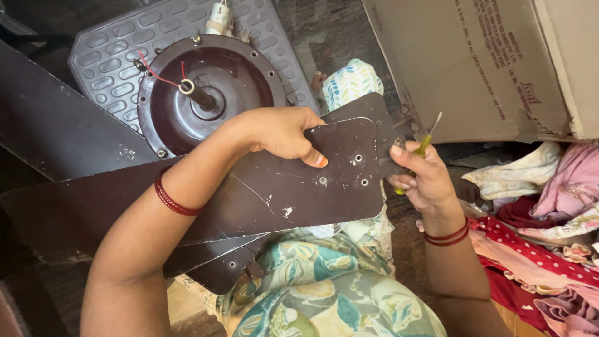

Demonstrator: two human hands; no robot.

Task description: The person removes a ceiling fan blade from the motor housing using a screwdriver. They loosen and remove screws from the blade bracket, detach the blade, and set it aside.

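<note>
Clamped on the near end of a dark brown fan blade (pixel 262 193), the left hand (pixel 284 132) has its grip closed over the top edge, thumb pressed flat on the face beside three small screw holes. I log the blade as long, flat and glossy maroon-brown, with rounded corners, pale scratches and a chipped white fleck near the middle. It lies across my lap, over the floral green-and-teal cloth (pixel 324 287), and runs out toward the left of view.

Right hand (pixel 424 181): grip closed around a small screwdriver (pixel 424 146) with a yellow-green handle, metal tip pointing up and to the right. Its thumb rests on a dark metal bracket (pixel 384 134) that sticks out past the end of the blade. Red bangles sit on both wrists.

A second blade (pixel 218 265) of the same colour lies under the first, its end showing below with a hole in it. A third, wider blade (pixel 56 125) crosses at upper left.

Farther out, the round brown fan motor housing (pixel 209 93) rests face up on a grey moulded plastic stool top (pixel 125 43), a short shaft at its centre and red wire curling beside it. A cardboard box (pixel 486 62) stands at upper right; a heap of pink, red and white clothes (pixel 543 212) lies at right.
</note>
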